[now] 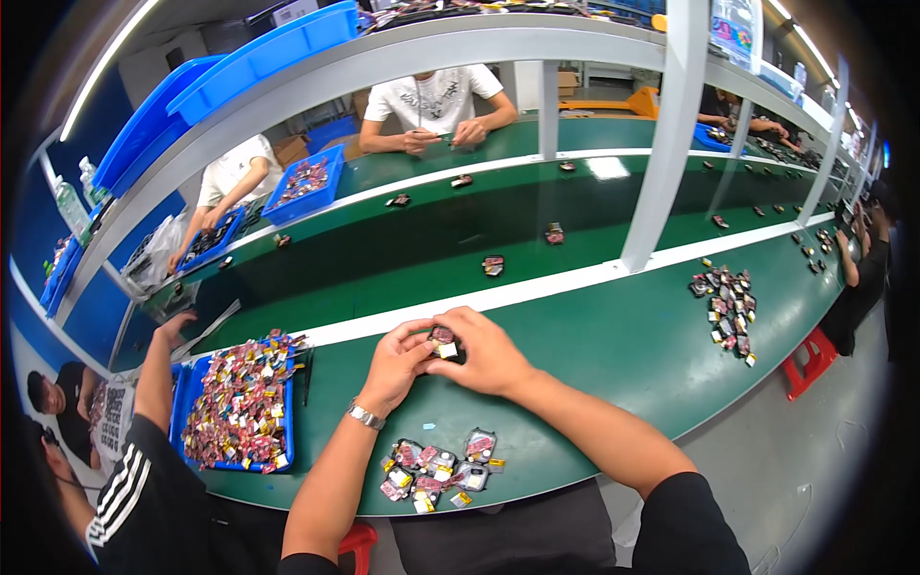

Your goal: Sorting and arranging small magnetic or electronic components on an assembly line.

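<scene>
Between the fingertips of both hands, over the green bench (575,355), is a small black-cased electronic module (445,343) with a reddish circuit board and a pale yellow-white piece. My left hand (391,369), with a metal watch band at its wrist, is closed on the module's left side. Curled round the other side is my right hand (487,355), its fingers partly covering the casing. Nearer to me lies a loose group of similar modules (436,470), several with clear or grey casings and yellow tabs. A small light-blue scrap (428,426) rests just beyond them.
To the left, a blue bin (289,431) is heaped with red boards. Another cluster of modules (728,311) sits at right. Beyond a white rail (383,326), modules (493,265) are spread along a dark green belt. A grey post (661,163) rises ahead. A neighbour's arm (156,374) reaches in at left.
</scene>
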A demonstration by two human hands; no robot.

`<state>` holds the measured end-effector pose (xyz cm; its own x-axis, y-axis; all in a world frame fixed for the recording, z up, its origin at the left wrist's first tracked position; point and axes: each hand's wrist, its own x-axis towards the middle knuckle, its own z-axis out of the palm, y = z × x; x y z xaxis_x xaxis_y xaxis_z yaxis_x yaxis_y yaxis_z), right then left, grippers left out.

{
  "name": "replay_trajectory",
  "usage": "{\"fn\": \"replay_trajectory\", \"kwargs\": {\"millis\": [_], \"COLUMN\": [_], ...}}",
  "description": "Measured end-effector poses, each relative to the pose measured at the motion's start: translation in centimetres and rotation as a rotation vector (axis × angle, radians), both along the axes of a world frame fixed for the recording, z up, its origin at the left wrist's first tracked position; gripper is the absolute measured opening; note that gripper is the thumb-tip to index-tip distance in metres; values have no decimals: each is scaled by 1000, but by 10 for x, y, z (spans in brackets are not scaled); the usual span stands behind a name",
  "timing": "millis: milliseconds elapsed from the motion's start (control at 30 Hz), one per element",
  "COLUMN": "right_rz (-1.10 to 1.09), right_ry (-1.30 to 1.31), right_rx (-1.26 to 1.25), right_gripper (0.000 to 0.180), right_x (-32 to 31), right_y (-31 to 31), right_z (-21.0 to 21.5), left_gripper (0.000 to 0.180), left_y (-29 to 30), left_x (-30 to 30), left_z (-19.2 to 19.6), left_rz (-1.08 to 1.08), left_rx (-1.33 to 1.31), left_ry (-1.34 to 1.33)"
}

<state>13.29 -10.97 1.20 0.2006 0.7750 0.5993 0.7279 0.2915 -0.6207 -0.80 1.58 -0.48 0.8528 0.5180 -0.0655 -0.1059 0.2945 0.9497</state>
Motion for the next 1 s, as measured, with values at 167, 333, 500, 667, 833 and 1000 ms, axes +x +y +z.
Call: {"fn": "replay_trajectory", "kwargs": {"millis": [167, 333, 500, 667, 833, 1000], "right_rz": [-84, -274, -296, -616, -1132, -1107], "right_ry": [14, -16, -99, -133, -151, -150], "right_rx": [-74, -24, -199, -5, -325, -313], "right_gripper": [50, 46, 53, 33, 40, 36], "right_x": [18, 58, 65, 141, 225, 249], "right_y": [31, 98, 117, 66, 20, 28], "right_z": [-26, -28, -36, -13, -26, -43], "left_gripper": [40, 38, 31, 27, 23, 21], "left_y": [0, 2, 3, 1, -2, -1], "left_x": [5, 5, 3, -3, 7, 8], "left_z": [4, -6, -6, -2, -4, -5], "left_rz": [118, 107, 83, 117, 99, 79], "left_rx": [-50, 152, 176, 204, 295, 309], "left_ry": [-44, -1, -22, 28, 57, 48]}}
